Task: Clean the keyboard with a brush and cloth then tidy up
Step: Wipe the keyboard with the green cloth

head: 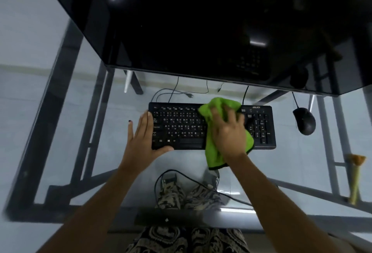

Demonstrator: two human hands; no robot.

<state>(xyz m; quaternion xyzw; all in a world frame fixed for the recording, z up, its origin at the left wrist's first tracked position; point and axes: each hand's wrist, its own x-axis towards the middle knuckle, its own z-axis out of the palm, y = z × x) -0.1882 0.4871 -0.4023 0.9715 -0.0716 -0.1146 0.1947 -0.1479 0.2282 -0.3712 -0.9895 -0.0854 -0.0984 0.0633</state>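
Keyboard [181, 128] on glass surface [60, 132]: right hand [229, 132], fingers spread, presses green cloth [213, 152] on keys; left hand [141, 138], fingers straight, holding nothing, braces left end.

My left hand [141, 138] lies flat, fingers straight together; my right hand [229, 132] presses down, fingers splayed.

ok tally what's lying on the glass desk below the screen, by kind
keyboard: 1
mouse: 1
green cloth: 1
brush: 1
total: 4
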